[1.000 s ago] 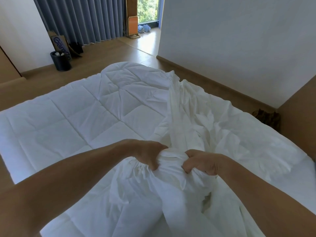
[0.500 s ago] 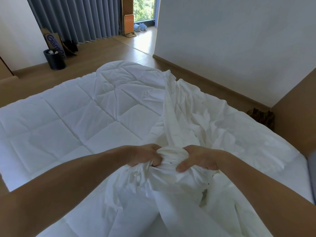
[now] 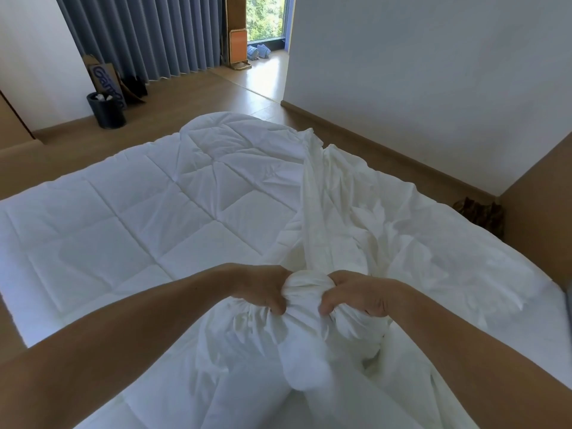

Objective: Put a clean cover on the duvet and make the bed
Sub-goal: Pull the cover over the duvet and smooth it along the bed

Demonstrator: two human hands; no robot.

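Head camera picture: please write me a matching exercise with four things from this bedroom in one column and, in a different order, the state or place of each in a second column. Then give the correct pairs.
Things
1. quilted duvet
2. duvet cover
3. black bin
4. curtains

States or places
A. stands on the wooden floor, far left
B. hang in grey-blue folds at the far side
C. bunched up, gripped by the left hand and the right hand
D. lies spread out flat, squares showing

Pairs: 1-D, 2-C, 3-A, 4-B
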